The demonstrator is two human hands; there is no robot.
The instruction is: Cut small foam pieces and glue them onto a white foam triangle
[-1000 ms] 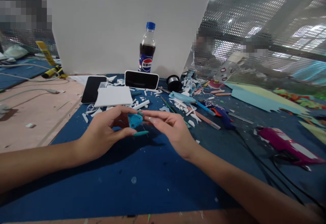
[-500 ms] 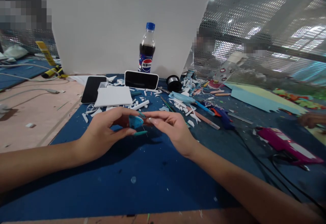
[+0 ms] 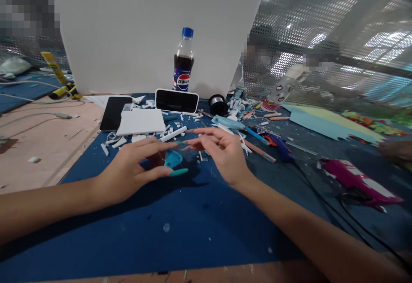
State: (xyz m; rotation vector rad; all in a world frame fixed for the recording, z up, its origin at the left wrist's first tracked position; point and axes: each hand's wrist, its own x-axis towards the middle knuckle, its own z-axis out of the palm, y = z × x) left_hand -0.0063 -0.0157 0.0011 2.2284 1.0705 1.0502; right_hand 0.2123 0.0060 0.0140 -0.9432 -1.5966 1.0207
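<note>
Head view, rounded, dark-spotted blue piece [image 3: 174,159]

The left hand [image 3: 133,167] holds a small, dark-spotted blue piece [image 3: 173,159].

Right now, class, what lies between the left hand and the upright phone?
In the head view, a white stick, part of a white slab and some white scraps lie between the left hand and the upright phone.
</note>
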